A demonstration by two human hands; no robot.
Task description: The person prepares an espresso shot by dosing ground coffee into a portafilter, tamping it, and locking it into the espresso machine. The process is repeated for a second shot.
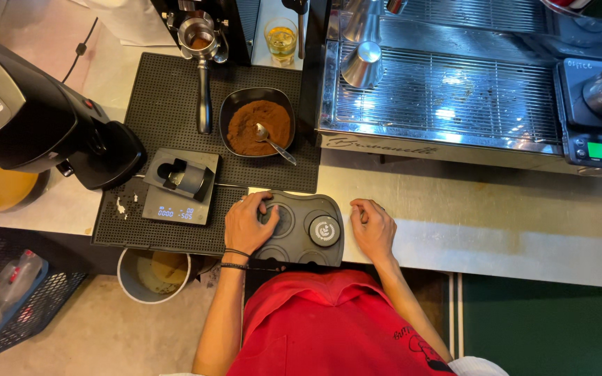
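My left hand (247, 223) rests on the left side of a dark grey tamping mat (301, 209), fingers curled over a round tool seated in one of its wells. A second round black tamper (325, 230) with a pale emblem sits in the well to the right. My right hand (373, 228) lies on the steel counter (496, 223) just right of the mat, fingers loosely bent, holding nothing. Behind the mat, a black bowl (257, 125) holds ground coffee and a spoon (273, 143). A small scale (179, 188) carries a black holder.
A portafilter (202, 42) sits locked in the grinder at the back, over a black rubber mat (168, 104). The espresso machine's drip grate (454, 97) spans the right. A black grinder (29, 118) stands left; a knock bin (155, 273) and a blue crate (8, 299) are below the counter.
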